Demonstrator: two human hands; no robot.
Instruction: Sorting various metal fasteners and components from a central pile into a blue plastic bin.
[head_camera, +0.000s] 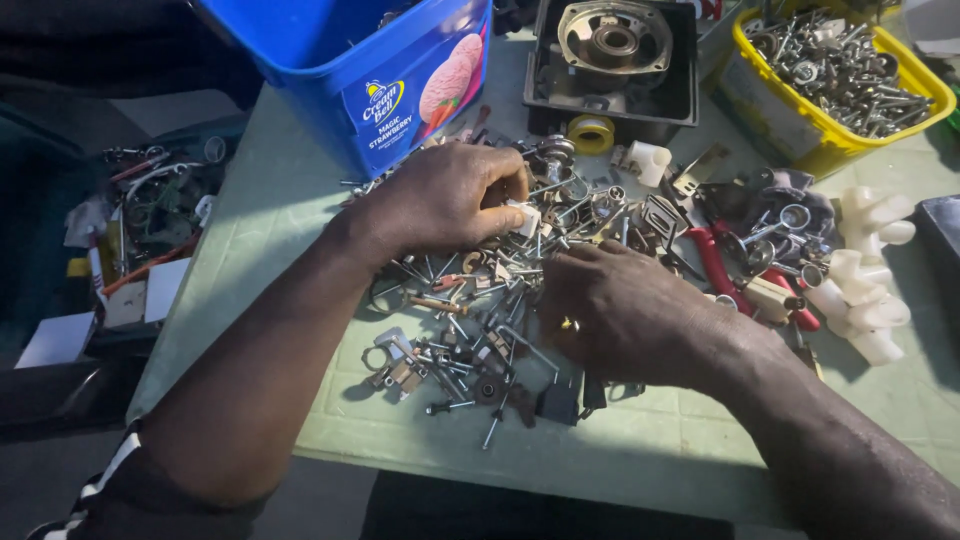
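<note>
A heap of small metal hardware (470, 340), screws, bolts, rings and brackets, is spread over a pale green table (620, 440). My left hand (450, 195) rests on the heap's upper part, fingers curled around a small white piece (524, 217). My right hand (630, 310) lies palm down on the heap to the right, fingers bent into the parts; whether it grips anything is hidden. It wears a ring.
A blue plastic tub (390, 70) stands behind my left hand. A black tray with a round metal housing (612, 40) and a yellow tray of bolts (835, 75) sit at the back. Red-handled pliers (715, 265) and white plastic fittings (865, 285) lie right. Floor clutter (140, 230) lies left.
</note>
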